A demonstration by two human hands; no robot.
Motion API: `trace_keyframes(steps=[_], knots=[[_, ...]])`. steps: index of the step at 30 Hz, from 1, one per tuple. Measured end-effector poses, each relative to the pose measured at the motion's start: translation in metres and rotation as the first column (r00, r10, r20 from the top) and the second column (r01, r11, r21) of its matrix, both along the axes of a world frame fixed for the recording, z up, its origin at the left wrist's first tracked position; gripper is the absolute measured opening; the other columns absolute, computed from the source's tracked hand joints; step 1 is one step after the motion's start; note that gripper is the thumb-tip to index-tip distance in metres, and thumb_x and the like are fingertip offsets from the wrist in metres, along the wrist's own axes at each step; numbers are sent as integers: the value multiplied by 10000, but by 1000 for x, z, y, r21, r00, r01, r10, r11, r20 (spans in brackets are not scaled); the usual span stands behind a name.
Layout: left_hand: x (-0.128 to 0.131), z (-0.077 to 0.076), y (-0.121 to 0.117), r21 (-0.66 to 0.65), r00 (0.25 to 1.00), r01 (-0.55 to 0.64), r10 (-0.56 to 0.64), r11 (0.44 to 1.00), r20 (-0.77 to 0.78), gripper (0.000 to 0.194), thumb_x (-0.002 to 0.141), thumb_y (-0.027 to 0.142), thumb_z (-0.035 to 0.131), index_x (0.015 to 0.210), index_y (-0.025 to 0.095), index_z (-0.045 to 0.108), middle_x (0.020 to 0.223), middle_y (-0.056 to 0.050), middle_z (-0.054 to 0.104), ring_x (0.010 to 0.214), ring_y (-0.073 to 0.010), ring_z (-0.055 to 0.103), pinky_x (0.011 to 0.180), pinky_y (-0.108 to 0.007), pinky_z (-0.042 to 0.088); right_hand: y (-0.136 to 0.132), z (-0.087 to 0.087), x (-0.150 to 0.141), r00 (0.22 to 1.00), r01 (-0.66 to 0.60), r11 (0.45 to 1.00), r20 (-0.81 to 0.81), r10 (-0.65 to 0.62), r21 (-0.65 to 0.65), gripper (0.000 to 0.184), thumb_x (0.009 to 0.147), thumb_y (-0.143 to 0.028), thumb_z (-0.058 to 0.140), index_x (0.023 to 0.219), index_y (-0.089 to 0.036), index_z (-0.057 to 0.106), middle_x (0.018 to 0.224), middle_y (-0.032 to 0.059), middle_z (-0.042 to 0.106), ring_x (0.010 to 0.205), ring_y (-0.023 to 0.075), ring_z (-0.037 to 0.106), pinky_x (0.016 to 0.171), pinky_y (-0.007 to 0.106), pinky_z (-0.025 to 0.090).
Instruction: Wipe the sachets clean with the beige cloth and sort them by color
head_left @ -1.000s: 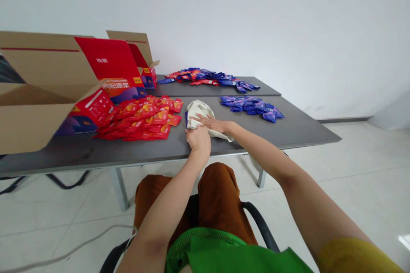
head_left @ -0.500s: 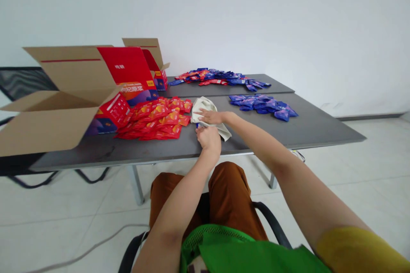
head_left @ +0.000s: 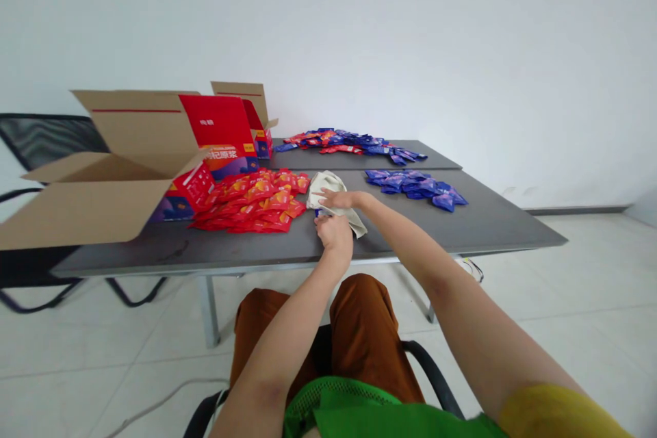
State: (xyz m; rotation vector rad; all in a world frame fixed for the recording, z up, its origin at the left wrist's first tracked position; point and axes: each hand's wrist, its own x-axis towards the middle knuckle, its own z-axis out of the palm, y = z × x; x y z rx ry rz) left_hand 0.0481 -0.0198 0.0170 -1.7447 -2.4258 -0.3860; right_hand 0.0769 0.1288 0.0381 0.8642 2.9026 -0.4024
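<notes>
My two hands work together at a crumpled cream cloth bag [head_left: 328,185] on the grey table [head_left: 462,226]. My right hand [head_left: 341,200] lies across the top of the bag, fingers stretched over the cloth. Just below it, my left hand [head_left: 335,233] is closed at the bag's left edge, with a small blue sachet [head_left: 317,213] showing at its fingertips. Most of that sachet is hidden. To the left lies a heap of red sachets [head_left: 251,204], and a heap of blue sachets [head_left: 415,186] lies to the right.
Open cardboard cartons [head_left: 102,171] with red printed boxes [head_left: 218,130] stand at the table's left end. A second grey table [head_left: 436,161] behind holds mixed red and blue sachets [head_left: 349,144]. A black chair [head_left: 35,137] stands left, and a cable [head_left: 169,397] lies on the floor.
The whole view has shifted, with the table now lower and further right. Both hands stay at the cloth bag, and the blue sachet now sits closer to my left fingertips.
</notes>
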Motion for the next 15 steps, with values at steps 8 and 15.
trace_keyframes(steps=[8, 15], knots=[[-2, -1, 2, -52, 999, 32, -29, 998, 44, 403, 897, 27, 335, 1012, 36, 721, 861, -213, 691, 874, -242, 678, 738, -333, 490, -18, -21, 34, 968, -87, 990, -244, 58, -108, 555, 993, -474, 361, 1482, -213, 382, 1571, 51, 282, 1478, 207, 122, 1194, 416, 112], [-2, -3, 2, -28, 997, 15, -13, 1000, 75, 401, 905, 46, 334, 983, 64, 727, 904, -201, 696, 999, -257, 648, 797, -352, 494, -28, -24, 80, 873, 47, 856, -395, -286, -515, 609, 895, -605, 502, 1246, -128, 647, 1264, 91, 647, 1200, 300, 563, 1060, 429, 399]])
